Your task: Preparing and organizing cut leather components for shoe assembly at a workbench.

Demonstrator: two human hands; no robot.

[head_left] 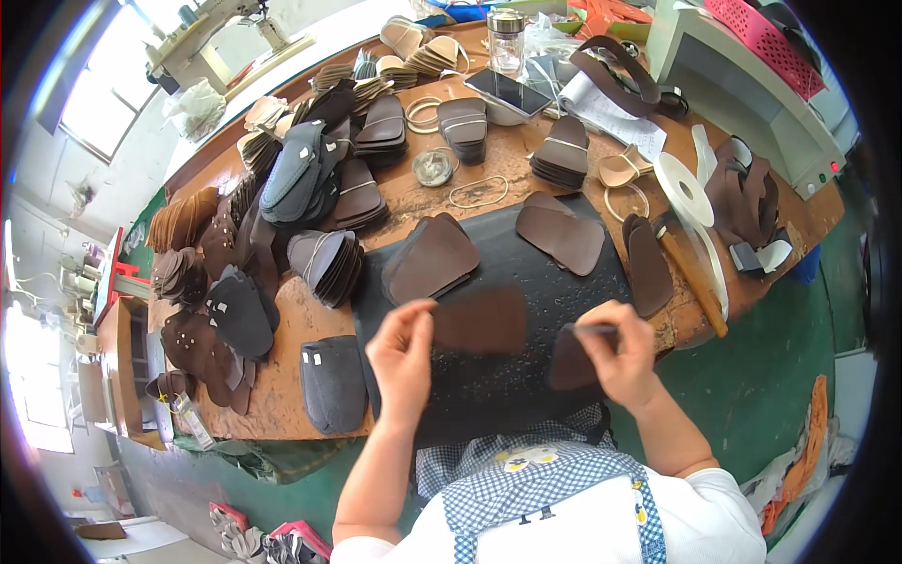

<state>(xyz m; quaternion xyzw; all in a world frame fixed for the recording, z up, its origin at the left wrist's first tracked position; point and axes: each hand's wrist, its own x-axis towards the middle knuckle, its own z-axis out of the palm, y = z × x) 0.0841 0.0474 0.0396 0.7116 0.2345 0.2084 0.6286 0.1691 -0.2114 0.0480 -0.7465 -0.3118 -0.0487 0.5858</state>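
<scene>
Head camera view, looking down on a wooden workbench (282, 414) crowded with cut leather shoe parts, with a person in a checked apron seated at its near edge. A dark work mat (526, 282) covers the middle of the near edge. The left hand (402, 352) pinches one end of a flat brown leather piece (481, 321), which is blurred and held just above the mat. The right hand (615, 350) is closed on a smaller dark brown piece (569, 362), and a thin dark tool or strip seems to lie across its fingertips; blur hides which. The hands are apart, each clamped on its own piece. Further back on the mat lie a small stack of brown pieces (432, 258) to the left, two loose pieces (564, 235) in the middle and a long dark sole shape (648, 268) to the right. A wooden-handled tool (695, 282) rests near the right edge beside a white tape roll (684, 188). Bundled stacks fill the left and far edges. Likely risks: the large piece is gripped only at one end, so it could droop or slip onto the mat, and a sweep of the right forearm could knock the wooden-handled tool off the near right corner.
</scene>
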